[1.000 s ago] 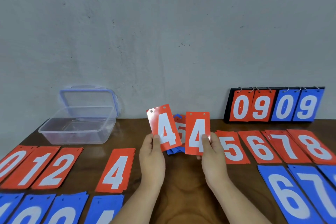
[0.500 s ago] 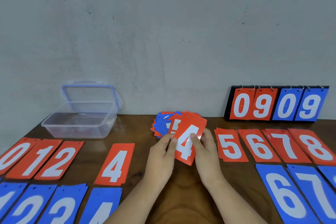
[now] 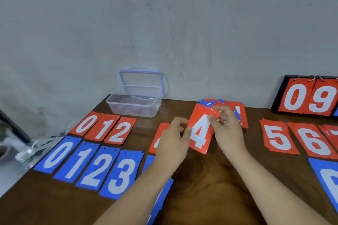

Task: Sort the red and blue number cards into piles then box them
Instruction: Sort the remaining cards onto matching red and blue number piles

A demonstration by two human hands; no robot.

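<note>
i pinch the red 4 card (image 3: pixel 200 131) between my left hand (image 3: pixel 173 144) and right hand (image 3: pixel 227 129), squaring it for the red 4 pile (image 3: pixel 159 138).

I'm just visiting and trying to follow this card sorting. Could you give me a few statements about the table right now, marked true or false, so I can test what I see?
1. The left hand and right hand both hold a red 4 card. True.
2. The clear box has its lid snapped shut. False: the lid stands up behind the open box.
3. A red 3 lies between the red 2 and the red 4 pile. False: only bare table shows there.
4. In the near row, the blue 3 lies just right of the blue 2. True.
</note>
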